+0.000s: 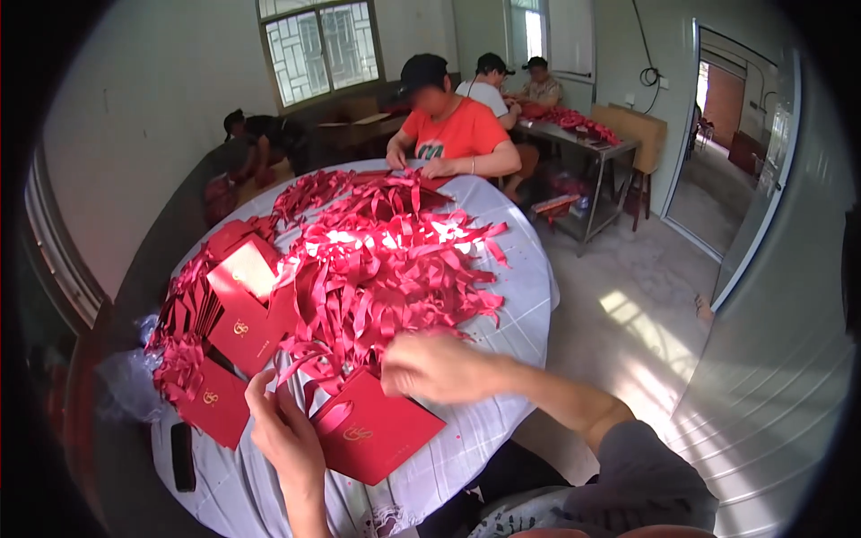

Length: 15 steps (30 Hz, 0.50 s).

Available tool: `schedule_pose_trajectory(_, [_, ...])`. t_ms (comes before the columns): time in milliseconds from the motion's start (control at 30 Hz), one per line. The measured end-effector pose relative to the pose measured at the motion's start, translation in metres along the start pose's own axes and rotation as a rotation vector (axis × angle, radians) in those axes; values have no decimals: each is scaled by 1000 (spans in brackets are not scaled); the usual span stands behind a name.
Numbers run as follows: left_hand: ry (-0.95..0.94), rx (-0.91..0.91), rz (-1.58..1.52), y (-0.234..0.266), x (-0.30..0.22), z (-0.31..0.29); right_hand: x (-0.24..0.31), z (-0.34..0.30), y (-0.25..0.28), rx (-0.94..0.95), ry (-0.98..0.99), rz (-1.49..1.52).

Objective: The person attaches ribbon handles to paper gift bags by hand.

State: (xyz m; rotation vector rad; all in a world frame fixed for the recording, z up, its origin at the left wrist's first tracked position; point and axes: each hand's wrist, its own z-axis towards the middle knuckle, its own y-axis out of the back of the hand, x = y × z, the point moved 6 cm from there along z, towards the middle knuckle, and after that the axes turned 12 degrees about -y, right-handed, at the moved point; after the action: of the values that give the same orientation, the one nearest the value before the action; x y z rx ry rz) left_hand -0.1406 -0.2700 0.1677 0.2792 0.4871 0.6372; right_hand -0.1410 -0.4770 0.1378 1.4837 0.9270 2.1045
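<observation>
A red paper gift bag (381,435) with a gold emblem and a red ribbon handle (335,416) lies flat in front of me, near the table's edge. My left hand (285,430) is beside its left side, fingers raised and apart, near a loose ribbon; I see nothing gripped in it. Over the bag's upper right corner is my right hand (439,366), its fingers curled in and slightly blurred. What they hold, if anything, is hidden. Just beyond the bag spreads a large heap of red ribbons (377,287).
More red bags lie at left, one (213,399) near a black phone-like object (183,457) and clear plastic (130,381). A white cloth covers the round table (516,332). Across it a person in an orange shirt (462,134) handles ribbons; others work behind at a metal table (574,134).
</observation>
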Motion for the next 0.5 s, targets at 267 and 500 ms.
schedule_pose_trajectory(267, [49,-39,-222,-31,34,1,32,-31,-12,-319,118,104])
schedule_pose_trajectory(500, [718,159,-1292,-49,6,-81,69,-25,-66,-284,122,-513])
